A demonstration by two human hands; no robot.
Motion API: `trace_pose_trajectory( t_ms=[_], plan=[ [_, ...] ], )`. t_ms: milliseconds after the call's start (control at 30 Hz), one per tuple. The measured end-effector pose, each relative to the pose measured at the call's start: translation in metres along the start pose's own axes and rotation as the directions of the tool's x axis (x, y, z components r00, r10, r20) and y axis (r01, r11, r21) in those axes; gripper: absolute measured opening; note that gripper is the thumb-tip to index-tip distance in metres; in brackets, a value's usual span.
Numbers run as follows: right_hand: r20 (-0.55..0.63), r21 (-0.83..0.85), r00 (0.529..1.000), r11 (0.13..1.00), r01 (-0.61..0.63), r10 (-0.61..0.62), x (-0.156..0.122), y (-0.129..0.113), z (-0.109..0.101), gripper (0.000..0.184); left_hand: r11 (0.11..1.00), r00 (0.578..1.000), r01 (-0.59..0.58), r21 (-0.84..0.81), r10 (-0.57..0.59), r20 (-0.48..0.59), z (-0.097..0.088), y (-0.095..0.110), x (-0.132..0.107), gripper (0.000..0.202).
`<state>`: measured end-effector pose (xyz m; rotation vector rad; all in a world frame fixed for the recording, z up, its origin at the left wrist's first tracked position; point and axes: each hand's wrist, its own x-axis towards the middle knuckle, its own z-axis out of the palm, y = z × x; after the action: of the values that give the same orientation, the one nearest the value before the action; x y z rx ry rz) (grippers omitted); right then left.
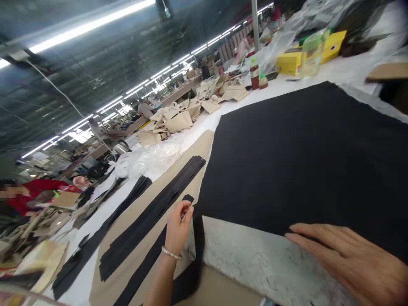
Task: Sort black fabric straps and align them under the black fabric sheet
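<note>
My left hand (pixel 179 221), with a bracelet at the wrist, pinches a narrow black strip (pixel 199 240) near the corner of a large black sheet (pixel 296 157). The strip hangs down from the fingers and curves toward the bottom of the view. My right hand (pixel 353 259) lies flat with fingers stretched out, over the near edge of the black sheet and a grey slab (pixel 242 250). To the left, a stack of black strips (pixel 149 216) rests on a beige sheet (pixel 196 148). Another black strip (pixel 140 267) lies beside it, partly behind my left arm.
More black strips (pixel 105 233) lie further left on the white table (pixel 208 123). Clear plastic film (pixel 153 157) and beige cut pieces (pixel 178 121) are beyond. At the back stand bottles (pixel 254 74), a clear jug (pixel 310 55) and a yellow box (pixel 288 63). A person in red (pixel 35 191) is at left.
</note>
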<state>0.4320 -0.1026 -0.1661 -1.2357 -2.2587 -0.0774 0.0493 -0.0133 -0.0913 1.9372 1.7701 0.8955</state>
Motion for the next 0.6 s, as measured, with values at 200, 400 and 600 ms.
trace_pose_trajectory(
  t_ms=[200, 400, 600],
  plan=[
    [-0.004, -0.022, 0.974, 0.974, 0.224, -0.224, 0.072, -0.038, 0.007, 0.06, 0.957, 0.959, 0.174, 0.233, -0.219, 0.183, -0.003, 0.023, -0.063, 0.021],
    [0.06, 0.064, 0.965, 0.965, 0.253, -0.257, 0.106, -0.066, 0.035, 0.064, 0.954, 0.967, 0.182, 0.239, -0.217, 0.131, 0.011, 0.019, -0.075, 0.007],
    [0.145, 0.061, 0.955, 0.966, 0.251, -0.258, 0.146, -0.091, 0.056, 0.059, 0.942, 0.955, 0.276, 0.19, -0.29, 0.053, -0.002, 0.016, -0.063, 0.01]
  ],
)
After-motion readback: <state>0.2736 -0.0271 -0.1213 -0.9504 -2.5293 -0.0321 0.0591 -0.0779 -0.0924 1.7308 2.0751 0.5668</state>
